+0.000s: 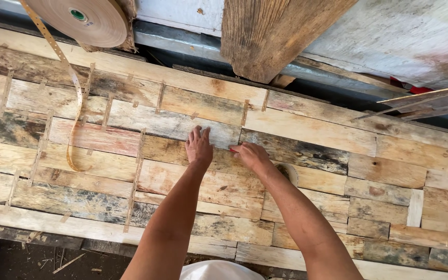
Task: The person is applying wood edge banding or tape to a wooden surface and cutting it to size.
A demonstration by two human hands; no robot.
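Veneer strips (193, 132) are pressed flat mid-surface by the open left hand (198, 148), a small red tool (232, 150) is clenched in the right hand (251, 155); taping the seam seems next.

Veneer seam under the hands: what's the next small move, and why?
Probably pull the hanging perforated tape across to that seam. The left hand lies flat on the veneer strips, the right hand pinches something small and red beside it, and nearby joints already carry tape pieces.

Timber post (276, 36) and tape roll (81, 21) overhang veneer sheet (338, 155).
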